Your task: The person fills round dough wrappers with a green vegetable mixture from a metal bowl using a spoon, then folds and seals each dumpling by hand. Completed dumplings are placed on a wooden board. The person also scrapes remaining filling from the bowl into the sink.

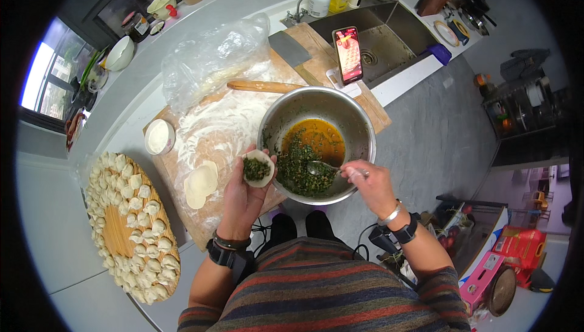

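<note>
Cupped in my left hand is a round dumpling wrapper with a mound of chopped green filling on it. My right hand grips the handle of a metal spoon, whose bowl rests in the filling inside a large stainless steel bowl. Orange-brown liquid pools at the far side of that bowl, with chopped greens on the near side. Several flat wrappers lie overlapping on the floured wooden board, left of my left hand.
A bamboo tray of folded dumplings stands at left, near a small bowl of flour. A rolling pin, a cleaver and a plastic bag lie on the board. A phone stands upright before the sink.
</note>
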`<action>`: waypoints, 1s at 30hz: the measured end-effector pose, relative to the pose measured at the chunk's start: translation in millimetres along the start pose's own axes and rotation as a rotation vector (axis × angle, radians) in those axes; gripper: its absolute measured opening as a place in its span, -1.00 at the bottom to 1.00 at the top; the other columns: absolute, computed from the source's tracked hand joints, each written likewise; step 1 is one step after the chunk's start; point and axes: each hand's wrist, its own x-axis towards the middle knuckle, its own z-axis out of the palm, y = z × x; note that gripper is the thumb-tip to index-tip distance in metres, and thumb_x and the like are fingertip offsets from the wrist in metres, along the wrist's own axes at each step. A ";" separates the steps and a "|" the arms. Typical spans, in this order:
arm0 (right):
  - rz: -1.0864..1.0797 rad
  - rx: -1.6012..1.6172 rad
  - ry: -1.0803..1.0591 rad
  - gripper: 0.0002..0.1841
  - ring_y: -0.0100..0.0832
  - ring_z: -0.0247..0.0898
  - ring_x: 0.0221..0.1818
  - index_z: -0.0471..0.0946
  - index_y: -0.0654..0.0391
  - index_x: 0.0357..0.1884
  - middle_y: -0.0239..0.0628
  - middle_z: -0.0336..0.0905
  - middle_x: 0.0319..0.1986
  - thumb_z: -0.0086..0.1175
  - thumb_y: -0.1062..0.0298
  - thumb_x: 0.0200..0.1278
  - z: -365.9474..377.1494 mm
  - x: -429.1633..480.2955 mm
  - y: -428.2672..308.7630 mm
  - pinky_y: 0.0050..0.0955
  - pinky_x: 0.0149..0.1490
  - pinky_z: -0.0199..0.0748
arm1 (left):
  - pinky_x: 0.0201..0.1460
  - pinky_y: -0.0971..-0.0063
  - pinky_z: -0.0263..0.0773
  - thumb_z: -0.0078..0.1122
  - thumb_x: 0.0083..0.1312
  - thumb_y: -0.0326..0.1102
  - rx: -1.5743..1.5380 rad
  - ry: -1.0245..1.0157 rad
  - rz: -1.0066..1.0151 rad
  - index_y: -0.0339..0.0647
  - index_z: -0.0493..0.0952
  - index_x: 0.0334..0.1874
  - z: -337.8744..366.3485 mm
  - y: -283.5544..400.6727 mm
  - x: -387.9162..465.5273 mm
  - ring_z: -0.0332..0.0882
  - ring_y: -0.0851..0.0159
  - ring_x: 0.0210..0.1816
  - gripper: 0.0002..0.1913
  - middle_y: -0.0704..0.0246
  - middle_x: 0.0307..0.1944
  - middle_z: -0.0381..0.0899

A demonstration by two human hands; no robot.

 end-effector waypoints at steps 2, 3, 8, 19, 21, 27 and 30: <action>-0.112 -0.073 -0.034 -0.79 -0.49 0.60 -0.35 0.64 0.28 -0.20 -0.23 0.70 -0.38 0.05 0.35 0.37 8.4 -1.0 9.1 -0.50 -0.21 0.54 | 0.30 0.19 0.43 -0.32 0.59 -0.12 0.000 0.023 -0.013 -0.24 0.21 0.40 -4.7 0.1 -9.7 0.44 0.05 0.23 -0.54 0.10 0.21 0.42; -0.127 -0.128 -0.057 -0.79 -0.49 0.60 -0.36 0.64 0.28 -0.20 -0.23 0.70 -0.38 0.06 0.35 0.37 12.6 -1.9 12.2 -0.52 -0.21 0.53 | 0.29 0.20 0.44 -0.34 0.59 -0.11 0.018 0.037 -0.018 -0.24 0.20 0.40 -6.5 -0.8 -12.8 0.45 0.05 0.22 -0.53 0.10 0.21 0.43; 0.162 0.195 -0.117 -0.78 -0.45 0.59 -0.39 0.62 0.24 -0.23 -0.21 0.67 -0.45 0.02 0.31 0.38 24.2 -1.3 18.5 -0.50 -0.24 0.50 | 0.27 0.21 0.45 -0.37 0.60 -0.10 0.024 0.054 -0.039 -0.24 0.19 0.41 -12.8 -4.9 -15.7 0.47 0.09 0.21 -0.52 0.11 0.22 0.43; 0.310 0.695 0.073 -0.77 -0.57 0.49 -0.44 0.58 0.27 -0.15 -0.16 0.68 -0.38 -0.04 0.32 0.42 -3.0 16.1 6.0 -0.61 -0.29 0.39 | 0.31 0.19 0.41 -0.27 0.58 -0.10 0.027 0.031 -0.094 -0.24 0.22 0.40 -5.9 -8.6 -7.4 0.42 0.07 0.26 -0.52 0.15 0.24 0.43; 0.253 0.768 0.115 -0.76 -0.56 0.50 -0.45 0.58 0.28 -0.14 -0.15 0.69 -0.37 -0.04 0.32 0.44 -8.5 12.5 -11.5 -0.62 -0.32 0.38 | 0.32 0.18 0.39 -0.28 0.58 -0.09 0.039 0.035 -0.128 -0.24 0.22 0.41 2.2 -10.4 -6.2 0.40 0.06 0.27 -0.52 0.15 0.25 0.41; -0.237 0.347 0.055 -0.78 -0.37 0.61 -0.28 0.63 0.31 -0.13 -0.03 0.68 -0.23 0.06 0.39 0.36 -2.4 -5.0 -47.4 -0.43 -0.14 0.57 | 0.37 0.18 0.34 -0.31 0.58 -0.07 0.021 -0.050 -0.198 -0.24 0.25 0.40 31.7 -12.3 2.6 0.35 0.04 0.33 -0.51 0.14 0.31 0.35; -0.898 -0.143 0.067 -0.76 -0.20 0.62 -0.27 0.64 0.28 -0.15 -0.01 0.66 -0.26 0.26 0.51 0.10 4.6 0.2 -40.3 -0.37 -0.17 0.61 | 0.38 0.18 0.32 -0.35 0.59 -0.07 -0.068 -0.073 -0.213 -0.25 0.27 0.37 40.1 -12.6 9.1 0.34 0.03 0.33 -0.51 0.11 0.30 0.37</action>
